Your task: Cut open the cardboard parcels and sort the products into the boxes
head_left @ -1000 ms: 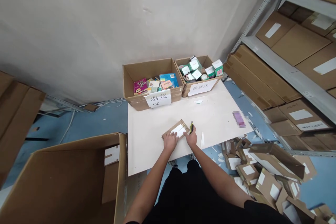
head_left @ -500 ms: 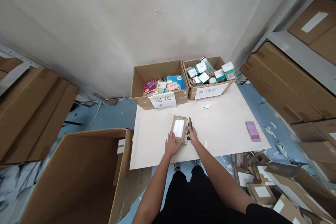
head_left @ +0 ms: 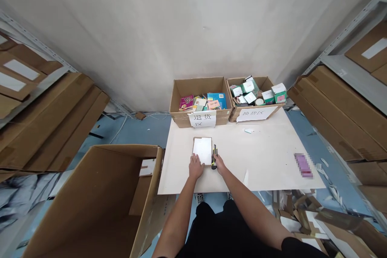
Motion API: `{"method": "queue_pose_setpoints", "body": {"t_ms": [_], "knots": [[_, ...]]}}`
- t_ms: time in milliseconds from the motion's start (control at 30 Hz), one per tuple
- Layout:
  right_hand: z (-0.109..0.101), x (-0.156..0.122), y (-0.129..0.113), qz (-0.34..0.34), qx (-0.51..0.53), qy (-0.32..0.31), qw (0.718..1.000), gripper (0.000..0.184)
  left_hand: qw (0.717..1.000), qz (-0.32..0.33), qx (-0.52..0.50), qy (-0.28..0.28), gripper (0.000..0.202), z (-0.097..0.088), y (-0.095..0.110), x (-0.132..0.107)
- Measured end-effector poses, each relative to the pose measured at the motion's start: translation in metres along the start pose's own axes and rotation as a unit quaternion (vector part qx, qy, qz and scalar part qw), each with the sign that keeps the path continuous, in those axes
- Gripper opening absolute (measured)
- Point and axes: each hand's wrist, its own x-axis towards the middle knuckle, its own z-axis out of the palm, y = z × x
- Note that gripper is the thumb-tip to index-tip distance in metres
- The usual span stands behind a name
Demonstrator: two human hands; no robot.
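A small cardboard box (head_left: 202,149) lies on the white table, its upper face mostly covered by a white label. My left hand (head_left: 196,167) rests on the box's near-left corner with its fingers spread over the label. In my right hand (head_left: 220,164) is a black and yellow box cutter (head_left: 214,157), its tip pointing away from me. The cutter lies along the right side of the box, close to the edge. Whether the blade is out, I cannot tell.
Behind stand a carton of books (head_left: 181,120) and a carton of green-white boxes (head_left: 232,118), both with paper signs. A large open carton (head_left: 90,193) is at the left. A blurred purple object (head_left: 303,165) lies at the table's right. Discarded cardboard (head_left: 329,225) heaps at lower right.
The small box has been turned: a broad white label now faces up instead of a brown face with a smaller white patch. The view has shifted slightly left.
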Motion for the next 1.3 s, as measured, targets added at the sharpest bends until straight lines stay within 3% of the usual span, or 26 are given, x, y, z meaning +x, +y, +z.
{"method": "queue_pose_setpoints", "body": {"t_ms": [67,167,300,400,500,567,667,800,933,1067,1233,1300], "knots": [[0.019,-0.004,-0.005,0.009,0.048,0.014,0.999,0.058,0.999,0.011,-0.041,0.008,0.08,0.003,-0.013,0.0],[0.045,-0.013,-0.013,-0.002,0.101,-0.016,0.995,0.055,0.993,-0.018,-0.117,-0.003,0.074,-0.007,-0.055,0.001],[0.087,-0.024,-0.015,0.005,0.098,-0.091,0.991,0.05,0.986,-0.052,-0.157,-0.012,0.068,-0.037,-0.12,-0.002],[0.116,-0.031,-0.012,0.013,0.061,-0.097,0.993,0.048,0.984,-0.03,-0.171,0.04,0.072,-0.065,-0.142,-0.001],[0.13,-0.035,-0.01,0.013,0.044,-0.09,0.995,0.044,0.983,0.08,-0.15,0.063,0.081,-0.096,-0.138,0.01],[0.13,-0.036,-0.01,0.007,0.035,-0.085,0.996,0.043,0.986,0.132,-0.098,0.015,0.096,-0.114,-0.128,0.022],[0.12,-0.036,-0.013,-0.024,-0.008,-0.046,0.999,0.045,0.989,0.135,-0.034,-0.051,0.107,-0.127,-0.113,0.035],[0.096,-0.037,-0.029,-0.065,-0.121,0.003,0.991,0.049,0.989,0.133,-0.028,-0.051,0.105,-0.114,-0.094,0.034],[0.086,-0.033,-0.052,-0.114,-0.283,0.006,0.952,0.054,0.989,0.123,-0.057,-0.057,0.105,-0.091,-0.08,0.023],[0.107,-0.016,-0.069,-0.128,-0.368,-0.006,0.921,0.057,0.99,0.115,-0.048,-0.059,0.103,-0.083,-0.079,0.018],[0.143,0.002,-0.071,-0.087,-0.35,-0.018,0.933,0.06,0.993,0.106,-0.017,-0.057,0.101,-0.086,-0.082,0.017],[0.148,0.003,-0.069,-0.075,-0.377,-0.021,0.923,0.064,0.993,0.103,-0.011,-0.054,0.1,-0.086,-0.081,0.017]]}}
